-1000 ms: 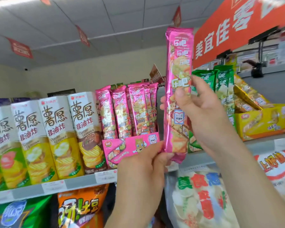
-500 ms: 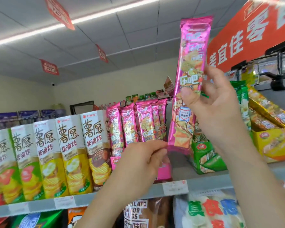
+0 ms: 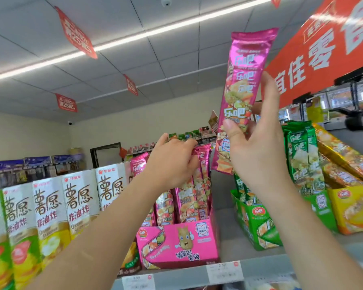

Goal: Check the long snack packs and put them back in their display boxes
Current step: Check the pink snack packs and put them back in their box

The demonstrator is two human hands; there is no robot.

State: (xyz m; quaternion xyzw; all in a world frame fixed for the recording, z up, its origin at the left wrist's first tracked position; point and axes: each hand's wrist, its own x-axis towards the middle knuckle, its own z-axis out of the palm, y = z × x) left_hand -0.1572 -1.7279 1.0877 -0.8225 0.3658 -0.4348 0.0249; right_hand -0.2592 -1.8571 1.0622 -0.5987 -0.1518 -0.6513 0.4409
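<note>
Just one view here, shot from a head-worn wide-angle cam. It's aimed forward and tilted upward, so the shelf (image 3: 228, 237) is seen close up, with lots of ceiling (image 3: 134, 59) caught above.

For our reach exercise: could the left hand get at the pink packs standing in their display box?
Likely yes: the left hand touches the tops of the pink packs in the display box; nothing lies between.

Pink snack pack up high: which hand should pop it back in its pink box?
Right, probably. The right hand pinches the pink snack pack, raised above and right of the pink display box. The left hand is on the standing packs in that box, maybe making room.
</note>
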